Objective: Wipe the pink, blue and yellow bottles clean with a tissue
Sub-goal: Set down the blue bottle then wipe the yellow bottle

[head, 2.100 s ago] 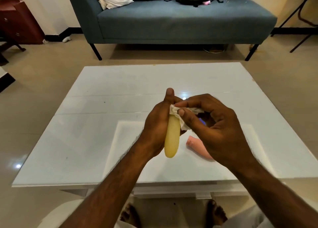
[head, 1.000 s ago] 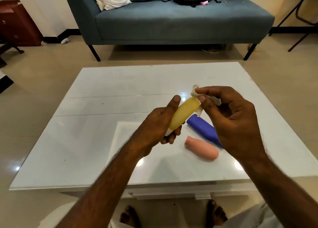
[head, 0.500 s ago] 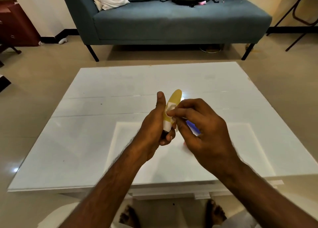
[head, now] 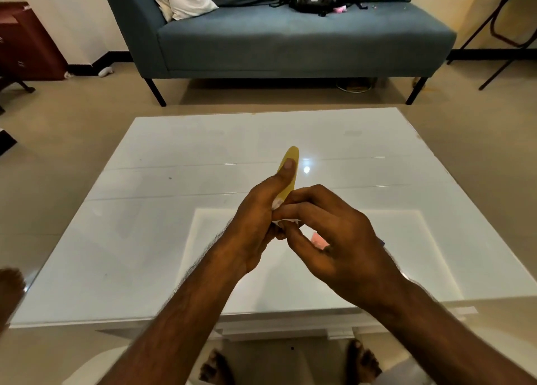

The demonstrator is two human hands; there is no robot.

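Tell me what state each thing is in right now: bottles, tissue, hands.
Yellow bottle: gripped in left hand, off the table.
Tissue: pinched by right hand against that bottle's lower part.
Pink bottle: lying on table, mostly hidden behind right hand.

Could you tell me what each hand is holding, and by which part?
The left hand grips the yellow bottle by its lower half, thumb along its side; the right hand pinches the tissue against it.
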